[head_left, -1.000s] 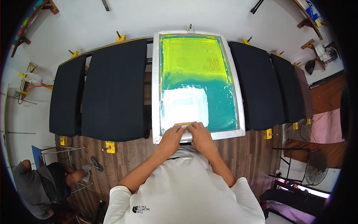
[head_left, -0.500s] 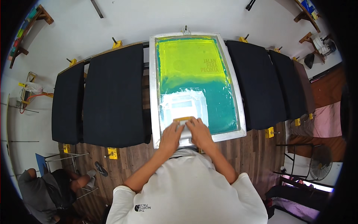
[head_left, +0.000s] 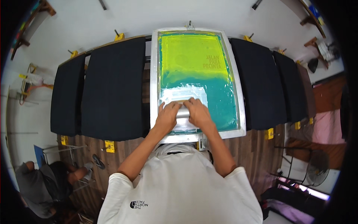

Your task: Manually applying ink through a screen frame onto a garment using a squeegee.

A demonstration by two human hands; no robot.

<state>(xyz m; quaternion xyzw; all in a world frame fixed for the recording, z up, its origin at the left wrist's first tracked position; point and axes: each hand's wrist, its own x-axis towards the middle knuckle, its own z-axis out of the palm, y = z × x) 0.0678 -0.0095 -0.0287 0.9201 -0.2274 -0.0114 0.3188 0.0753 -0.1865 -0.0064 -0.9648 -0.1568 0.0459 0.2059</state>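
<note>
Where fingers (head_left: pixel 193 103) curl, they grip a seemingly metal squeegee (head_left: pixel 182 113).

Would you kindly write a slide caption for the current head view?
Left hand and right hand grip a silver squeegee on a metal-framed, teal-and-lime screen, with black-covered boards either side.

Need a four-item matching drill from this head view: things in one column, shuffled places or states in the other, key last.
Things:
1. squeegee
2. screen frame
3. fan
4. sandal

Places or states:
A. lower right of the picture
B. on the wooden floor, lower left
C. gripped by left hand and right hand
D. surrounding the yellow-green and teal mesh

Pairs: 1-C, 2-D, 3-A, 4-B
</note>
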